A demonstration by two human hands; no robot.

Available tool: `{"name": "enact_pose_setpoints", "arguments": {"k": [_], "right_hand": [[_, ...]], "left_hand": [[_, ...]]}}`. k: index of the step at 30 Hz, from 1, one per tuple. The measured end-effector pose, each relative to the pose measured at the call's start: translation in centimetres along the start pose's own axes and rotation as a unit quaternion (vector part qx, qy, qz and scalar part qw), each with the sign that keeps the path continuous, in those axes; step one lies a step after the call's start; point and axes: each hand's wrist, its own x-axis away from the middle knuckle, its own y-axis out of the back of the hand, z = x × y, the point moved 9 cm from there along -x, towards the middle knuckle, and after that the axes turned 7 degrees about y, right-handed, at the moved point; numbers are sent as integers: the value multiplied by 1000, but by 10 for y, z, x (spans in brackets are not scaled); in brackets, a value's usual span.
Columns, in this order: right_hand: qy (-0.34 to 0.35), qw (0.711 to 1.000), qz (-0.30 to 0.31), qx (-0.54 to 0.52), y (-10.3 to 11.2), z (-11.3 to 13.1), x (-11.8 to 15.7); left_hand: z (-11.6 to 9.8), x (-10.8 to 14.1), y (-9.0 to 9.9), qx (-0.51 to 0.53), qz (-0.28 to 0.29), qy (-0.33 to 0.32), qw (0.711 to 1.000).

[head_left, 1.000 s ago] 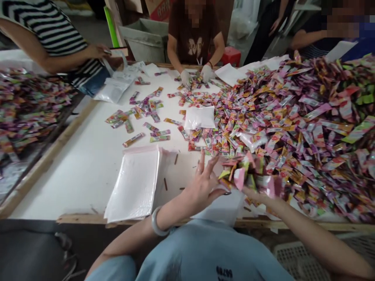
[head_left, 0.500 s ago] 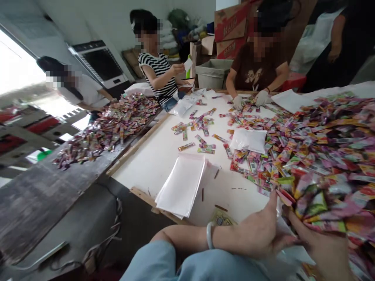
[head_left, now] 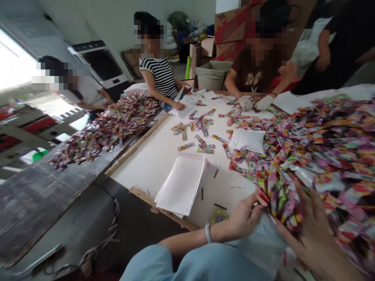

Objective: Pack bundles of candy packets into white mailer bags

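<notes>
My left hand (head_left: 247, 214), with a pale bangle at the wrist, pinches the mouth of a clear plastic bag (head_left: 263, 242) above my lap. At its fingertips is a red-edged sachet. My right hand (head_left: 315, 230) is curved round a bunch of small colourful sachets (head_left: 283, 201) at the bag's mouth, thumb below and fingers on the far side. The lower part of the bag hangs beside my knee, partly hidden by my right hand. Just beyond lies a large heap of the same sachets (head_left: 331, 144).
A stack of flat clear bags (head_left: 183, 183) lies near the table's front edge. A filled white pouch (head_left: 247, 140) rests by the heap. Across the table (head_left: 140, 164), a gloved co-worker (head_left: 254, 78) and one in stripes (head_left: 159, 72) handle things. Another heap (head_left: 108, 128) covers the left table.
Both hands have moved left with the bag, and a bunch of sachets now stands at its mouth. The striped co-worker's raised hand has come down to a white pouch.
</notes>
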Motion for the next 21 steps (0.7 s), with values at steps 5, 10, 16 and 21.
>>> {"name": "enact_pose_setpoints", "arguments": {"k": [5, 10, 16, 21], "right_hand": [[-50, 961, 181, -203, 1, 5, -26], [-30, 938, 233, -256, 37, 8, -43], [-54, 953, 206, -217, 25, 15, -45], [-38, 983, 138, -112, 34, 18, -63]], "left_hand": [[-1, -4, 20, -8, -55, 21, 998], [-30, -8, 53, -44, -120, 15, 992], [-63, -19, 46, -75, -43, -30, 996], [-65, -22, 50, -82, -78, -35, 993]]}}
